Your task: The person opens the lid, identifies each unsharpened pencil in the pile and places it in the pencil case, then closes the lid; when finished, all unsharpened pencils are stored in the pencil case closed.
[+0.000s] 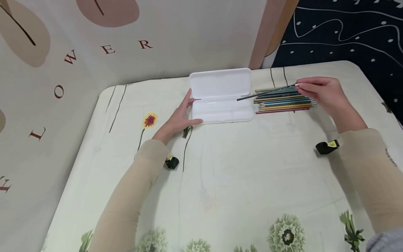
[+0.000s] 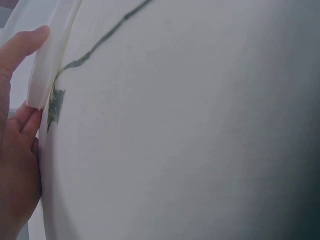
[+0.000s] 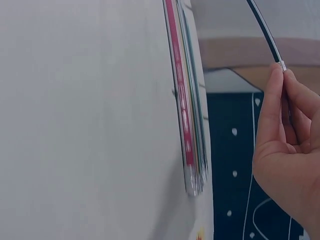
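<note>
A white plastic pencil case lies open near the table's far edge, its lid folded back toward the wall. My left hand holds the left end of the case, thumb at the near front corner and fingers around the far side. Between thumb and fingertips, my right hand pinches a dark pencil by its pale-tipped end. In the head view the pencil slants left, its other end overlapping the case's right side. Below it, a row of pencils in green, yellow, black and red lies beside the case.
A pale cloth with printed flowers covers the table. Behind it hangs a light wall covering with letters, and a dark patterned cloth is at the back right. Each wrist carries a small black camera.
</note>
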Demonstrator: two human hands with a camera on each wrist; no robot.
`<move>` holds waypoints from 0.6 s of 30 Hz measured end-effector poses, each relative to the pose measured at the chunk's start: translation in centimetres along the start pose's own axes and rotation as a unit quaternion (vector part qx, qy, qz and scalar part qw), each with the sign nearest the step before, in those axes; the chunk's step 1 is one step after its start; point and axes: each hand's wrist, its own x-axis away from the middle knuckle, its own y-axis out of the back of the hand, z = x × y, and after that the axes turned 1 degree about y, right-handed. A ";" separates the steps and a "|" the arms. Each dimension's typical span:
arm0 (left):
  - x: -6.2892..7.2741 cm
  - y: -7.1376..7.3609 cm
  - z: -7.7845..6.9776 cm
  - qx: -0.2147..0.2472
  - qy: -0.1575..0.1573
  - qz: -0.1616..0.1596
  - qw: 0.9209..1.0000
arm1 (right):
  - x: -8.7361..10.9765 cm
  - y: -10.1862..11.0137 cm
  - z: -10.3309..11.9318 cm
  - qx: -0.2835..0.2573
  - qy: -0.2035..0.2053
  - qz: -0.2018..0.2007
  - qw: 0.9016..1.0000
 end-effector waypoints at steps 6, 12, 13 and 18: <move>0.0 0.0 -0.1 -0.003 0.007 0.001 1.000 | -0.6 -1.5 -0.6 0.013 -0.013 -0.004 1.000; 0.1 -0.1 -0.2 0.000 0.011 -0.001 1.000 | -1.1 -3.2 -1.2 0.023 -0.020 0.003 1.000; 0.1 0.0 -0.2 0.000 0.012 -0.001 1.000 | -1.2 -3.4 -1.3 0.023 -0.019 0.007 1.000; 0.2 0.0 -0.3 -0.004 0.011 -0.002 1.000 | -1.7 -4.5 -1.9 0.034 -0.021 0.020 0.999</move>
